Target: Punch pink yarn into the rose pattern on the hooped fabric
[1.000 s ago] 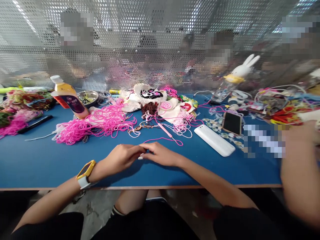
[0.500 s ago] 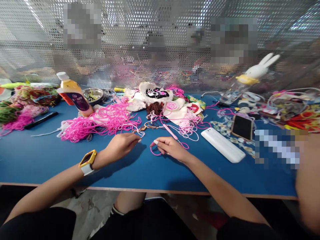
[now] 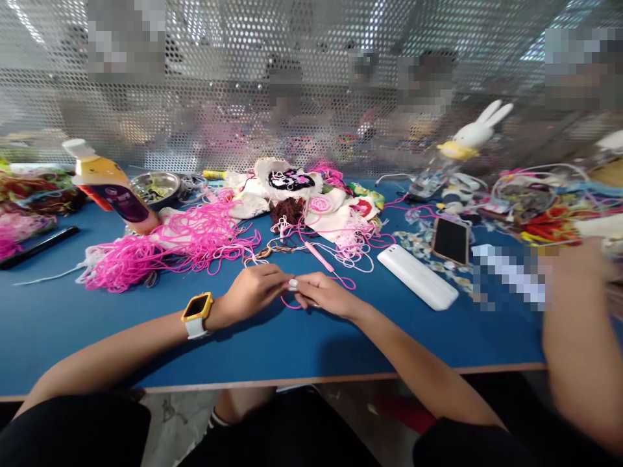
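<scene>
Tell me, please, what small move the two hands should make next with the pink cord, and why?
Probably draw the hands gently apart to straighten the pink cord. The left hand and right hand meet fingertip to fingertip over the blue table, pinching the cord, which loops slack beside them.

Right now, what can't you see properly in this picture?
Head view:
- Where the pink cord is pinched: hidden between the left hand and right hand.
- Label on the bottle: too small to read.
- Another person's arm at the right edge: blurred.
- Behind the mesh screen: hazy shapes only.
</scene>
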A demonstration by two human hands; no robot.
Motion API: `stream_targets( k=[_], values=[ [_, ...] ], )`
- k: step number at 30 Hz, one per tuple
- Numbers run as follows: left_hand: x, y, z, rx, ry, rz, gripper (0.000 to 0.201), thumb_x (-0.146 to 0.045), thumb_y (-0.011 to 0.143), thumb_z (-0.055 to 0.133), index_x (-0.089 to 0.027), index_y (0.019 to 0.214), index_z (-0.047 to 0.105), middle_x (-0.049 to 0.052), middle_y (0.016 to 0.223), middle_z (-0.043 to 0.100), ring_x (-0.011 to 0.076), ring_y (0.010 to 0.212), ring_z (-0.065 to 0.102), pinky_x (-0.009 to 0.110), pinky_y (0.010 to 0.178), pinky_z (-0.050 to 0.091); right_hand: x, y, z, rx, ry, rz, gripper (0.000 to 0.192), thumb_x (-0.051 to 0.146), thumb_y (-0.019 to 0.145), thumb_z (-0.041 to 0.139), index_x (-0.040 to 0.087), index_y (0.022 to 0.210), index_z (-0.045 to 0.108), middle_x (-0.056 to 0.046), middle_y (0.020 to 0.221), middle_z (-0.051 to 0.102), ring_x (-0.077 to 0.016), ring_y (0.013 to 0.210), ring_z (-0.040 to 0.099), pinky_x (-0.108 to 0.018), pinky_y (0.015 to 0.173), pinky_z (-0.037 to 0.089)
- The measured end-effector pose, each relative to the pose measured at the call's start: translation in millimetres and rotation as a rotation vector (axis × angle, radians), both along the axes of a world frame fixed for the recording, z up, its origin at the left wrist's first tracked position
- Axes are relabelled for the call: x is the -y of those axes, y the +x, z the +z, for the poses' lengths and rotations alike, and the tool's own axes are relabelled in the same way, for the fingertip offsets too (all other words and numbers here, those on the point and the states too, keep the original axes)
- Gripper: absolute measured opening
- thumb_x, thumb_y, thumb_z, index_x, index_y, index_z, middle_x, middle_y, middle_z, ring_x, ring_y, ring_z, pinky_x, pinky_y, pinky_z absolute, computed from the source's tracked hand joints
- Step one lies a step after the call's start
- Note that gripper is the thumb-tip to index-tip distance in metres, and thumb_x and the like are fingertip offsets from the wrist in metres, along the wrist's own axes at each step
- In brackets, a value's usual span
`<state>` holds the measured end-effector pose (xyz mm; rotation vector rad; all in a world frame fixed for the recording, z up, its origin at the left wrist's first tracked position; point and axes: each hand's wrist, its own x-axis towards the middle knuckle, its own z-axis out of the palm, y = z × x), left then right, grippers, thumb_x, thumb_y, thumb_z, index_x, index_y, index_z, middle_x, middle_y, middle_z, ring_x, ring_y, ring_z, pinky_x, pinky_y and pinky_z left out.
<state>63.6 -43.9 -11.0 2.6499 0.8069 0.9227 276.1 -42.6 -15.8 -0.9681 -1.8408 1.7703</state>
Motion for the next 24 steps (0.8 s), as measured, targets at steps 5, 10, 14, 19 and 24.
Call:
stream_targets(
  k=[5,10,14,19,24],
  values=[
    [-0.5,-8.1,8.0,0.036,-0.013,-0.077,0.021,-0.014,0.096,0.048,-0.014,0.097,0.068,0.007,0.082,0.069,0.0130,0.072,0.063,0.022,0.064,0.048,2.6,0.1,4.5,-0.075,-0.043,0.040,0.050,0.058,0.093,0.046,0.013,0.072,0.056,0.003,0.060,0.048,-0.0061,0.052,0.037,-0.023,0.053,0.027],
    [4.8,-7.7,15.5,0.158,-0.219,-0.008,0.017,-0.019,0.095,0.054,-0.015,0.092,0.070,0.004,0.080,0.071,0.0105,0.071,0.063,0.021,0.067,0.049,5.7,-1.9,11.5,-0.096,-0.002,-0.036,0.045,0.056,0.090,0.053,0.013,0.092,0.066,0.006,0.060,0.039,-0.0074,0.054,0.036,-0.023,0.054,0.029],
    [3.5,-4.9,17.5,0.202,-0.410,0.116,0.024,-0.032,0.094,0.056,-0.015,0.084,0.071,0.003,0.074,0.069,0.0098,0.065,0.062,0.019,0.059,0.048,5.3,-1.6,11.4,-0.090,-0.007,-0.063,0.046,0.057,0.089,0.054,0.013,0.090,0.066,0.005,0.061,0.040,-0.0079,0.056,0.036,-0.023,0.054,0.029],
    [0.7,-10.0,17.3,0.216,-0.513,0.143,0.032,-0.039,0.093,0.056,-0.013,0.080,0.070,0.004,0.072,0.068,0.0106,0.065,0.061,0.020,0.059,0.048,4.3,0.2,9.4,-0.063,-0.006,-0.049,0.045,0.056,0.090,0.052,0.013,0.092,0.066,0.006,0.059,0.037,-0.0078,0.054,0.035,-0.023,0.054,0.030],
    [8.4,-13.1,19.3,0.219,-0.503,0.132,0.032,-0.038,0.095,0.054,-0.014,0.112,0.065,0.006,0.089,0.070,0.0112,0.071,0.063,0.022,0.064,0.051,7.3,-2.1,8.4,0.014,0.139,-0.083,0.042,0.052,0.093,0.048,0.014,0.090,0.067,0.002,0.065,0.047,-0.0100,0.061,0.041,-0.024,0.060,0.033]
  ],
)
